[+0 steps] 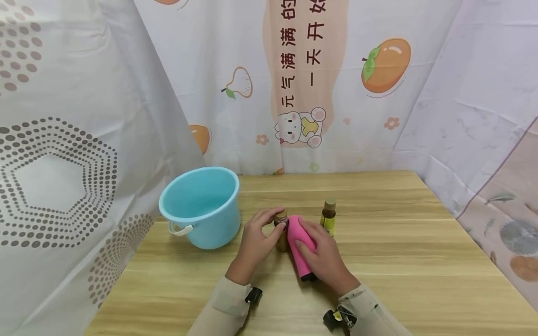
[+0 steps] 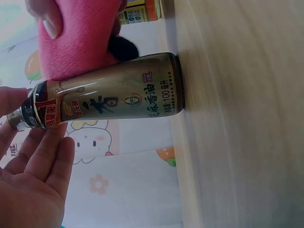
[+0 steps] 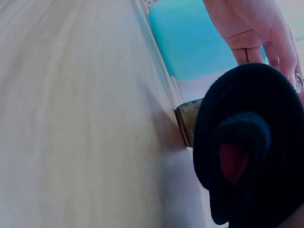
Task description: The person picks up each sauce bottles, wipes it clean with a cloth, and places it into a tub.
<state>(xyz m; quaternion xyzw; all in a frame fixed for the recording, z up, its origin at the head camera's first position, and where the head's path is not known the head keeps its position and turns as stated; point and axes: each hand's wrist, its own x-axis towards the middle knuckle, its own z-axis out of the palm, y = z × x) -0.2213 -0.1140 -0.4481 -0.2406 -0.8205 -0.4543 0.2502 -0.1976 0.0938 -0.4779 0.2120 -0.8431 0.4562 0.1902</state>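
Left grip (image 1: 255, 239) is pinching brown bottle (image 2: 118, 91) near its cap, right grip (image 1: 325, 256) is clasping pink fabric (image 1: 296, 238), handling seemingly underway, yellow-labelled bottle (image 1: 328, 220) standing untouched.

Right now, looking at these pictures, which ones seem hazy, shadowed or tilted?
Head view: fairly even light, bucket clear-edged; left wrist view: scene turned sideways, yet print on the brown bottle is legible; right wrist view: sideways too, hazy, the black end of the pink roll very dark, a soft shadow on the table.
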